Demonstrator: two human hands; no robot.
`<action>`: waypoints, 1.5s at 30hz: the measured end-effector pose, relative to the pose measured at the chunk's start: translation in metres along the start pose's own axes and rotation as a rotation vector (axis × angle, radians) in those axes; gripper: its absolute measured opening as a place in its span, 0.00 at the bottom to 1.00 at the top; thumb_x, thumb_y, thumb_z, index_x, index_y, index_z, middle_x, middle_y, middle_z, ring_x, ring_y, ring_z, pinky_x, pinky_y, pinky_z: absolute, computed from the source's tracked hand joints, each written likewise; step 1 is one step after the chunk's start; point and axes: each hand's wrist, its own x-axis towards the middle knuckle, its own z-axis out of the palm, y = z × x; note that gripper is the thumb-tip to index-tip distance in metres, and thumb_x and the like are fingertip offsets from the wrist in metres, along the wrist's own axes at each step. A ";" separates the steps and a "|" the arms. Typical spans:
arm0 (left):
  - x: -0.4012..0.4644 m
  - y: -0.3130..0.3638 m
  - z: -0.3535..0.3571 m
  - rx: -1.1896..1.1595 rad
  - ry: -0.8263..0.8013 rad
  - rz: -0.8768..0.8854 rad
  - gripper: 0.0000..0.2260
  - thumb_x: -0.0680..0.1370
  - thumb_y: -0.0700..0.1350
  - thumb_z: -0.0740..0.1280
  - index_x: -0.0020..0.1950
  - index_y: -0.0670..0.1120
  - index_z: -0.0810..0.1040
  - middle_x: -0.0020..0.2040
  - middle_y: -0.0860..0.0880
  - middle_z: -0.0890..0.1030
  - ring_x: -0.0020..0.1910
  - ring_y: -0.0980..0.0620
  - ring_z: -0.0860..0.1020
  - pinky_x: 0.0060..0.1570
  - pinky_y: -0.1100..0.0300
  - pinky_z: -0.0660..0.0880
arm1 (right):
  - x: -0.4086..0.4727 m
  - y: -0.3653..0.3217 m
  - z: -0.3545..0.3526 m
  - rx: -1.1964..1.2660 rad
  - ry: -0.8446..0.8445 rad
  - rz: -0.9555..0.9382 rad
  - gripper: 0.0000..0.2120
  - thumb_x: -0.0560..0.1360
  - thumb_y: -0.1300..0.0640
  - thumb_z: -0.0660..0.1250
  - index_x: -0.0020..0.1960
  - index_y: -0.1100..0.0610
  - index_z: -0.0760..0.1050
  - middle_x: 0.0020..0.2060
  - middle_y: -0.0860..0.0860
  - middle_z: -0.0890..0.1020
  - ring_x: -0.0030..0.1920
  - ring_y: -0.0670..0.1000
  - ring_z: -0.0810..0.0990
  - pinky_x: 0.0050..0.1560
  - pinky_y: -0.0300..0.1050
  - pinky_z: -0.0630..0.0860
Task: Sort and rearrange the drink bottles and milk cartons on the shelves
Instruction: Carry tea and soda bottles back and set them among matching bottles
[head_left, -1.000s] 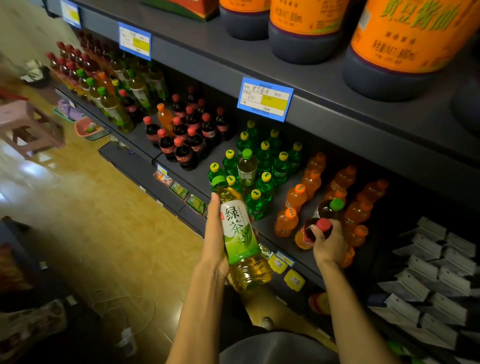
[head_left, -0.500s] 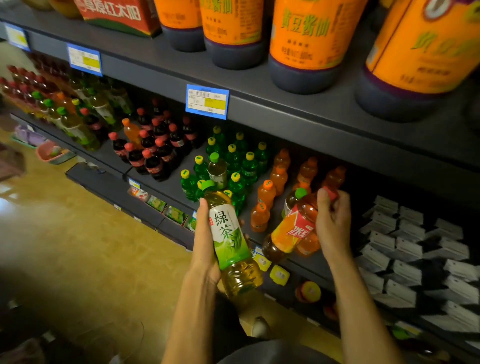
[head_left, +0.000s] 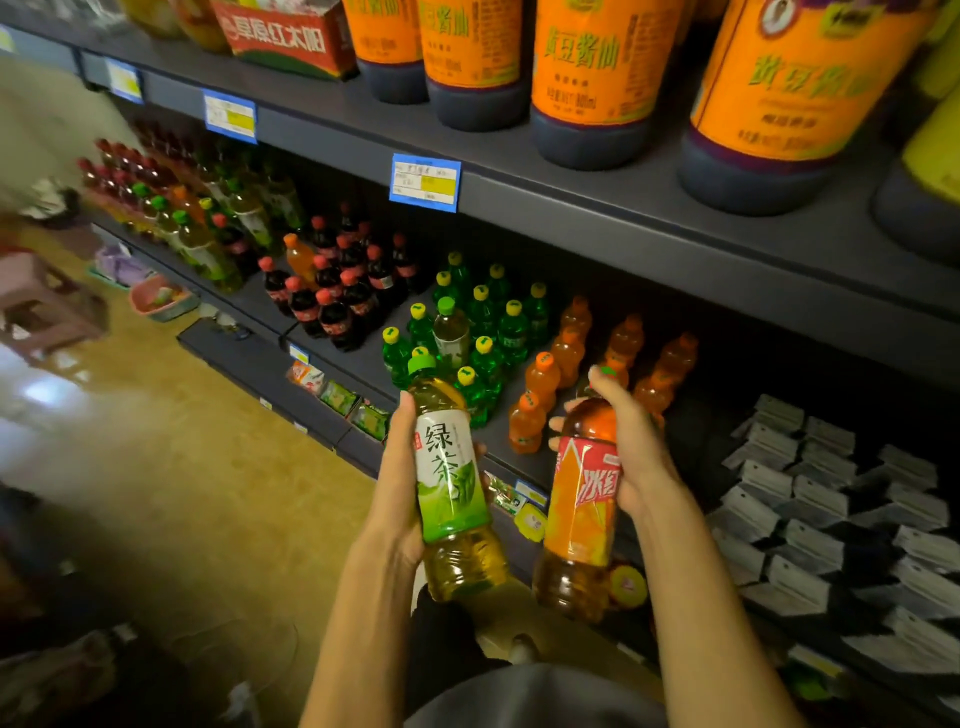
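Note:
My left hand (head_left: 397, 483) grips a green tea bottle (head_left: 454, 499) with a green cap and green-white label, held upright in front of the shelf. My right hand (head_left: 631, 447) holds an iced tea bottle (head_left: 582, 514) with a red-orange label by its neck, its cap hidden under my fingers. Both bottles hang off the shelf, side by side. On the middle shelf (head_left: 498, 447) behind them stand small green bottles (head_left: 488, 322) with yellow caps, small orange bottles (head_left: 566, 358) and dark cola bottles (head_left: 337, 296) with red caps.
Large dark sauce bottles (head_left: 587, 78) with orange labels stand on the upper shelf. Blue price tags (head_left: 425, 182) hang on its edge. Grey packets (head_left: 831, 514) fill the lower right shelf. A pink stool (head_left: 47, 296) and a pink basket (head_left: 158, 301) sit on the yellow floor at left.
My right hand has lifted the iced tea bottle off the shelf and brought it upright toward me, beside the green tea bottle. My left hand has kept its bottle.

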 end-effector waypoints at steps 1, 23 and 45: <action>-0.006 0.001 -0.002 -0.015 0.011 0.006 0.28 0.72 0.70 0.64 0.46 0.44 0.82 0.38 0.43 0.79 0.34 0.46 0.76 0.37 0.54 0.76 | 0.000 0.000 0.007 -0.035 0.003 0.008 0.28 0.68 0.35 0.72 0.58 0.55 0.79 0.48 0.58 0.86 0.45 0.58 0.86 0.45 0.51 0.82; -0.103 0.103 -0.189 -0.244 0.246 0.170 0.30 0.71 0.71 0.60 0.46 0.44 0.79 0.39 0.43 0.80 0.32 0.46 0.77 0.35 0.55 0.78 | -0.043 0.032 0.288 -0.450 -0.299 -0.017 0.20 0.70 0.42 0.73 0.41 0.59 0.78 0.36 0.58 0.85 0.36 0.57 0.84 0.46 0.58 0.82; -0.045 0.271 -0.353 -0.292 0.177 0.189 0.29 0.70 0.71 0.63 0.48 0.45 0.80 0.40 0.43 0.79 0.32 0.46 0.77 0.38 0.54 0.76 | 0.013 0.054 0.530 -0.497 -0.228 -0.043 0.20 0.71 0.41 0.73 0.47 0.58 0.78 0.39 0.57 0.85 0.39 0.58 0.85 0.48 0.58 0.83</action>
